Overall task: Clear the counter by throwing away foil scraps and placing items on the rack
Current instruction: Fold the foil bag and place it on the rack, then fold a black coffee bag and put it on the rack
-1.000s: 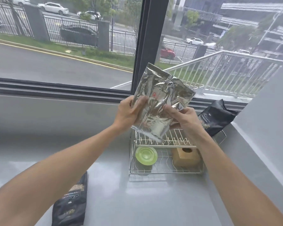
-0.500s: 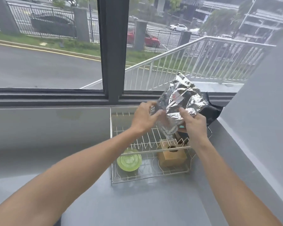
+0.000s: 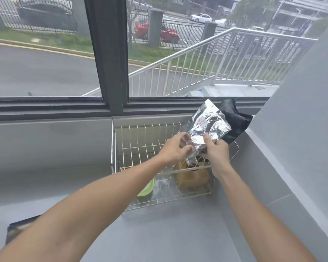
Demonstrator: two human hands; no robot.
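Observation:
A crinkled silver foil bag (image 3: 206, 127) with a small red mark leans tilted at the right end of the wire rack (image 3: 140, 140), over its upper shelf. My left hand (image 3: 175, 149) grips the bag's lower left edge. My right hand (image 3: 214, 151) holds its lower right side, thumb on the front. Right behind the foil bag, a black pouch (image 3: 235, 121) rests against the rack's right end.
A green lid (image 3: 147, 188) and a wooden block with a hole (image 3: 193, 176) lie on the rack's lower level. Another dark pouch (image 3: 17, 227) lies on the grey counter at lower left, mostly hidden by my arm. A grey wall (image 3: 301, 120) rises on the right and a window sill runs behind.
Both hands carried the foil bag down and to the right, from mid-air in front of the window to the rack's right end against the black pouch. The view shifted right.

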